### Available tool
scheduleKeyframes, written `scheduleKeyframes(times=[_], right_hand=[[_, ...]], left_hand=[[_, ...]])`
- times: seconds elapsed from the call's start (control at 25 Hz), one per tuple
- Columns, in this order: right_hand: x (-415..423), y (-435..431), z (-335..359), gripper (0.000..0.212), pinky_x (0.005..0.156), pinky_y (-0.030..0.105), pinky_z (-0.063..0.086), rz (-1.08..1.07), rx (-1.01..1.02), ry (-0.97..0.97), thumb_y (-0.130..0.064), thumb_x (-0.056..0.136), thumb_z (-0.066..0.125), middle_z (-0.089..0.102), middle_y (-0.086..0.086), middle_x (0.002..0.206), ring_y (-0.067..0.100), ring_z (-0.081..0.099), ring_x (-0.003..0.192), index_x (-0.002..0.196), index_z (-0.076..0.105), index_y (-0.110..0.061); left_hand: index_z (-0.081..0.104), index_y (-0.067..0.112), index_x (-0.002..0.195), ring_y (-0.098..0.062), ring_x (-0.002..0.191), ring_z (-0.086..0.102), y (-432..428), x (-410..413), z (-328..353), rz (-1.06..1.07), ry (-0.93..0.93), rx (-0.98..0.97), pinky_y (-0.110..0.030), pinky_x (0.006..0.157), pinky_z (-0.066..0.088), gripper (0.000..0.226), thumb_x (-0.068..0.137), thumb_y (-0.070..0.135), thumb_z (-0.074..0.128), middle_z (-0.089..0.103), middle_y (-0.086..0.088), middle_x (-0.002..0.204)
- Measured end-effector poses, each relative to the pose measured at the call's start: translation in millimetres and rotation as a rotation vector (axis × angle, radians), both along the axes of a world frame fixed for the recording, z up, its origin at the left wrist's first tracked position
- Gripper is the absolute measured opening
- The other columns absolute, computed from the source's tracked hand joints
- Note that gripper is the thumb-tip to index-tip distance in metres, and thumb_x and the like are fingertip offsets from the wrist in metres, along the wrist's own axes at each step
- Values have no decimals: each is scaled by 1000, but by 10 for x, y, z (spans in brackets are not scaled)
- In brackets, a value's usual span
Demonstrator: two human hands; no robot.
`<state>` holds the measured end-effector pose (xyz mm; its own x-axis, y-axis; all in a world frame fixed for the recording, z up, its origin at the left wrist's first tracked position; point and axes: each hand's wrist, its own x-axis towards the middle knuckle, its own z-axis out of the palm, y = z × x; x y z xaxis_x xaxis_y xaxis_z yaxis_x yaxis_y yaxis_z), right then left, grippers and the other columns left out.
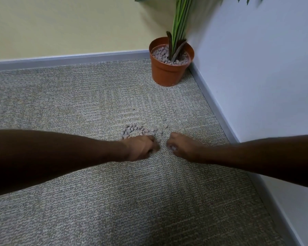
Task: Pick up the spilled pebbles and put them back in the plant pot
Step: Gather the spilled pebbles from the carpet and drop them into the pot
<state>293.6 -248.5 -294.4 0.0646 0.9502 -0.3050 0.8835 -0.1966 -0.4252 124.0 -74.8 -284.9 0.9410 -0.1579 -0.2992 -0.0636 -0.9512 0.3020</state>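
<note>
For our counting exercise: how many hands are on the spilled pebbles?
2. The left hand grips spilled pebbles at the pile's near edge; the right hand grips a few just right of it.

We log a grey-beige woven carpet (78,96) as the floor, edged by a grey skirting strip (69,58) along both walls that meet in the far right corner. Directly on it lie the spilled pebbles (137,131), a loose curved cluster near the middle with a few strays (165,126) just to its right. An orange plant pot (167,73) stands upright in that corner, well apart from the cluster, and a small dark speck (134,109) lies between them.
</note>
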Motion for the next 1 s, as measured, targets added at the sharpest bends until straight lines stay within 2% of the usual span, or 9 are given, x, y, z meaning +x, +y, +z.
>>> scheduleKeyframes(times=[0.08, 0.16, 0.24, 0.32, 0.48, 0.6, 0.68, 0.8, 1.0], right_hand=[[88, 57, 33, 8, 64, 30, 30, 51, -16, -30, -8, 89, 60, 52, 2, 95, 17, 48, 83, 85, 65, -13], [213, 139, 99, 15, 67, 27, 32, 16, 1, -33, -8, 89, 59, 51, -5, 89, 13, 48, 80, 78, 63, -18], [370, 283, 258, 21, 70, 20, 37, -86, 42, -32, -8, 93, 56, 56, -6, 88, 12, 53, 80, 75, 64, -16], [601, 527, 534, 22, 73, 14, 41, -173, 130, -27, -9, 96, 56, 64, 3, 86, 17, 61, 79, 77, 67, -10], [1218, 1119, 1074, 8, 83, 26, 54, -396, 474, -55, -11, 90, 70, 69, 1, 100, 18, 65, 92, 87, 76, -16], [1609, 1437, 1244, 12, 86, 29, 59, -574, 644, -99, -5, 86, 76, 77, 6, 97, 17, 70, 89, 95, 81, -10], [1794, 1564, 1276, 15, 81, 25, 58, -648, 663, -102, 0, 85, 75, 77, 10, 96, 20, 72, 88, 96, 82, -8], [1962, 1671, 1230, 20, 75, 15, 49, -720, 613, -136, 5, 86, 71, 78, 11, 100, 20, 72, 92, 98, 81, -7], [2021, 1713, 1199, 22, 86, 23, 57, -722, 606, -110, 5, 85, 75, 77, 11, 106, 16, 69, 93, 102, 81, -7]], left_hand=[[55, 20, 140, -28, 128, 56, 10, 48, 6, -155, -11, 96, -36, 101, 46, 36, 107, 23, 41, 47, -9, 152], [45, 21, 151, -26, 137, 51, 26, 84, 35, -237, -38, 119, -34, 108, 41, 44, 109, 32, 34, 41, -4, 159], [48, 20, 149, -26, 136, 52, 26, 100, 12, -271, -72, 130, -35, 108, 44, 42, 109, 27, 36, 39, -8, 161], [56, 18, 140, -25, 130, 57, 68, 101, -10, -276, -82, 146, -36, 108, 49, 37, 107, 22, 39, 48, -8, 153], [61, 20, 124, -20, 116, 63, 223, 170, -62, -168, -125, 81, -40, 95, 55, 42, 98, 36, 32, 61, -2, 128], [64, 27, 119, -6, 96, 59, 340, 277, 110, -89, -180, 23, -10, 75, 47, 24, 103, 30, 46, 59, 8, 119], [66, 25, 115, -4, 91, 56, 434, 426, 281, -35, -170, -3, -9, 72, 45, 19, 104, 26, 50, 56, 10, 111], [63, 22, 106, -12, 91, 60, 627, 762, 569, 86, -213, 12, -30, 80, 58, 10, 99, 19, 56, 58, 4, 107], [64, 23, 96, -17, 94, 64, 1084, 1410, 1057, 353, -402, -12, -25, 76, 52, 12, 94, 10, 62, 63, 1, 105]])
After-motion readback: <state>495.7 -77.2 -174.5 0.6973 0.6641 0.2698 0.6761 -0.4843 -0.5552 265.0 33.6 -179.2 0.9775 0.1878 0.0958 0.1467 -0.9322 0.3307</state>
